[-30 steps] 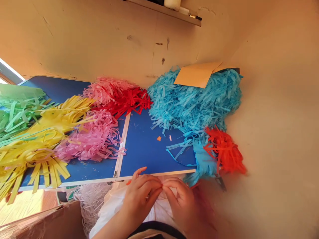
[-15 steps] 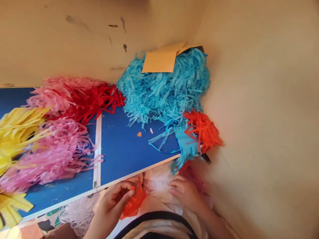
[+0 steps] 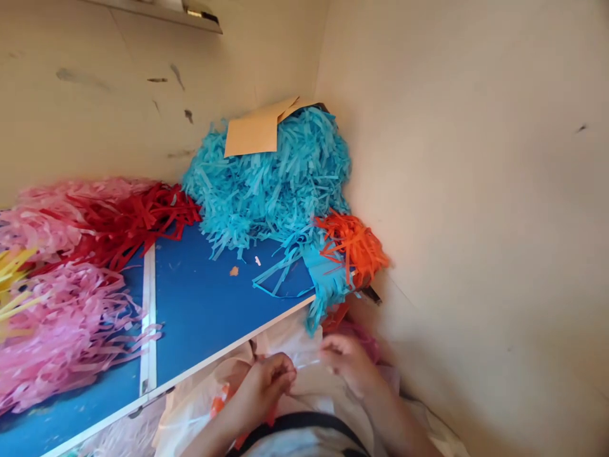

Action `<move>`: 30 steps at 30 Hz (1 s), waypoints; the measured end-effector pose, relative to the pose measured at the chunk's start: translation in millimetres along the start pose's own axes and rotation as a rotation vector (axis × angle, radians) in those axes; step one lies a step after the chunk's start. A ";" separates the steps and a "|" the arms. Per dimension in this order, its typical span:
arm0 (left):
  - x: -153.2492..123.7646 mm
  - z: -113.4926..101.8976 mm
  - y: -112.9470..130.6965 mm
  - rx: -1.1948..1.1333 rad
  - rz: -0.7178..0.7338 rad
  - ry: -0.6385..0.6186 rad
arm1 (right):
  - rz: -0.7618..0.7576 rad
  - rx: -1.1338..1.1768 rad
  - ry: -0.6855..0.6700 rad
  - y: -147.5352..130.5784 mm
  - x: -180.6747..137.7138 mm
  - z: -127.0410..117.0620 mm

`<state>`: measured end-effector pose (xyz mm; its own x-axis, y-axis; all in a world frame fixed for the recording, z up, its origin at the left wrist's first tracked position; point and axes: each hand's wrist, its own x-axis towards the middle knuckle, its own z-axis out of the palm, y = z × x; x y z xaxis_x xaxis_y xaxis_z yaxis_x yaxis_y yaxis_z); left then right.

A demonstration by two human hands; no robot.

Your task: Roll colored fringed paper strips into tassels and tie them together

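Below the table's front edge, my left hand [image 3: 266, 384] is curled shut over white plastic bag material [image 3: 285, 343] in my lap, with orange shredded paper [image 3: 216, 406] showing beside it. My right hand [image 3: 349, 363] sits a little to the right, fingers bent and pinching the same thin white material; it is blurred by motion. A fine white strand seems to run between the two hands. Both hands are just off the blue table [image 3: 200, 311].
On the table lie heaps of fringed paper: light blue [image 3: 266, 184] with a tan card [image 3: 252, 130] on top, orange [image 3: 354, 244], red [image 3: 124, 219], pink [image 3: 61, 317] and a bit of yellow [image 3: 12, 273]. Beige walls close in behind and at right.
The view has swung right and down. My left hand, which held an orange bundle half a second ago, has closed into a fist; both hands have drawn closer together over the white material.
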<state>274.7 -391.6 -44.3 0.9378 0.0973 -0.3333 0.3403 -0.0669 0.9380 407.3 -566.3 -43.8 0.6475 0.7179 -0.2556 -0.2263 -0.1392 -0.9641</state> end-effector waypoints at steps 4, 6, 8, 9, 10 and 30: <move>6.2 -9.6 -11.0 0.008 -0.042 0.042 | 0.026 0.458 0.107 -20.4 -8.2 -50.2; 8.3 -12.6 -11.2 0.034 -0.059 0.064 | -0.034 0.524 0.202 -26.5 -9.9 -61.3; 9.7 -13.3 -10.1 0.052 -0.075 0.088 | -0.099 0.520 0.267 -29.5 -8.6 -63.5; 10.0 -13.3 -10.0 0.062 -0.085 0.096 | -0.136 0.512 0.292 -30.5 -6.8 -63.0; 10.1 -13.5 -10.7 0.077 -0.093 0.102 | -0.174 0.511 0.317 -31.6 -4.4 -62.4; -36.1 -20.9 3.8 -1.020 -0.129 0.523 | -0.466 -0.447 0.100 -32.3 -5.2 79.5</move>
<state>240.7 -374.7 -26.7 0.6760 0.4604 -0.5754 -0.0063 0.7844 0.6202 353.4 -511.3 -5.6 0.6737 0.7080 0.2119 0.4054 -0.1143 -0.9070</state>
